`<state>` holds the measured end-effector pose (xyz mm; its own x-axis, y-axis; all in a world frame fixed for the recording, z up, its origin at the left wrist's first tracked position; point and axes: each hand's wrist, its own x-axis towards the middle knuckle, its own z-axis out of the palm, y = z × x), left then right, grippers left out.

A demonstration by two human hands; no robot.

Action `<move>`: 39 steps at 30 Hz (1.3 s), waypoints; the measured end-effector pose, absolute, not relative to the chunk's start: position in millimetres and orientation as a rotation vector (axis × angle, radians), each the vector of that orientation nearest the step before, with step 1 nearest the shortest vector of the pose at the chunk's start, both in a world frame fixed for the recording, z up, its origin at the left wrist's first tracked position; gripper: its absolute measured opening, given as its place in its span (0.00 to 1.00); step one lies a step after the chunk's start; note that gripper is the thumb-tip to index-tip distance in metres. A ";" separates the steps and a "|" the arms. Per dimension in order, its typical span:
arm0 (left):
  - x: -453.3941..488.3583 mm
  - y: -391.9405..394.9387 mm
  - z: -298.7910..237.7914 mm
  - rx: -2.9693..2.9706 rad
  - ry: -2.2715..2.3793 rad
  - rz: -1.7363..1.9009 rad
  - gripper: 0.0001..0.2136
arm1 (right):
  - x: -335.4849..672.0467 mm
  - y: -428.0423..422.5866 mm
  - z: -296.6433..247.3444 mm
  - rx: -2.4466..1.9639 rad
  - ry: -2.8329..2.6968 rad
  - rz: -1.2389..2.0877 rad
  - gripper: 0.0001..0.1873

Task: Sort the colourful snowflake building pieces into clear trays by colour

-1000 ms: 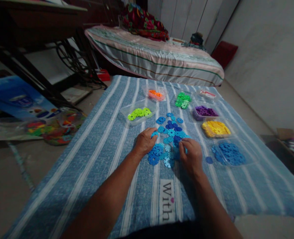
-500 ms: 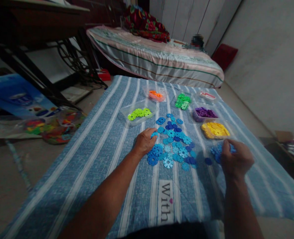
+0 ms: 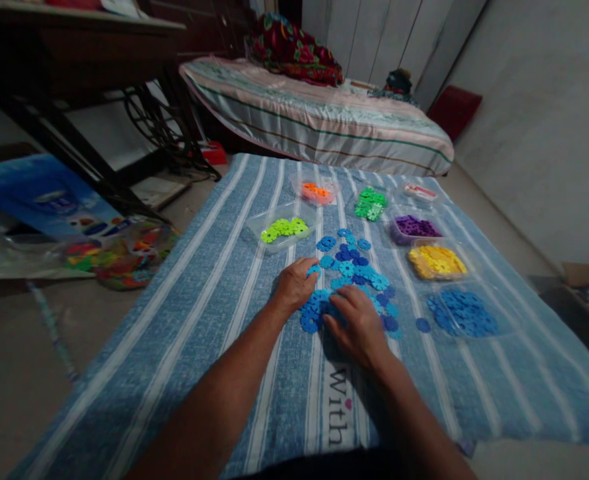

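A loose pile of blue notched plastic discs [image 3: 345, 269], in light, mid and dark shades, lies mid-table. At its left edge my left hand [image 3: 294, 287] is closed, with a light blue notched disc [image 3: 315, 270] pinched between thumb and fingers. My right hand [image 3: 362, 323] is over the near part of the pile, thumb and fingers apart, reaching down to the discs; no disc shows in its grip. Right of the pile, a see-through tub [image 3: 508, 325] contains many blue discs. One dark blue disc [image 3: 423, 325] lies alone on the cloth between pile and tub.
Around the pile stand tubs of yellow discs [image 3: 437, 260], purple discs [image 3: 417, 227], green discs [image 3: 371, 203], orange discs [image 3: 316, 193] and lime discs [image 3: 284, 230]. A striped cloth [image 3: 184, 320] covers the table. Behind it is a bed [image 3: 324, 113]; a sewing machine stand [image 3: 159, 120] is left.
My right hand has moved left from the tub of blue discs to the pile, and its fingers have spread. My left hand keeps its disc at the pile's left edge.
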<state>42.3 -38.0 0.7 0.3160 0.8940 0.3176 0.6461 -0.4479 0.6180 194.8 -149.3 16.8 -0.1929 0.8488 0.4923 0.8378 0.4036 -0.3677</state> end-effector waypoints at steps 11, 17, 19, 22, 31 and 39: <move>42.9 -37.9 4.7 2.107 1.416 0.903 0.14 | 183.4 -141.7 8.3 -1.563 -2.125 0.016 0.11; 42.7 -36.9 6.1 2.058 1.439 0.910 0.14 | 186.2 -139.3 3.1 -1.408 -1.996 -0.059 0.08; 42.9 -36.2 6.4 2.042 1.447 0.906 0.14 | 189.3 -138.1 4.4 -1.351 -1.921 -0.089 0.08; 43.1 -36.0 7.1 2.029 1.448 0.900 0.14 | 197.9 -136.7 8.8 -1.300 -1.851 -0.158 0.08; 43.3 -37.5 11.6 1.982 1.467 0.852 0.14 | 292.1 -147.2 32.2 -1.550 -1.618 -0.454 0.08; 44.8 -36.0 11.0 1.922 1.524 0.906 0.14 | 357.6 -166.2 49.0 -1.868 -1.360 -0.812 0.10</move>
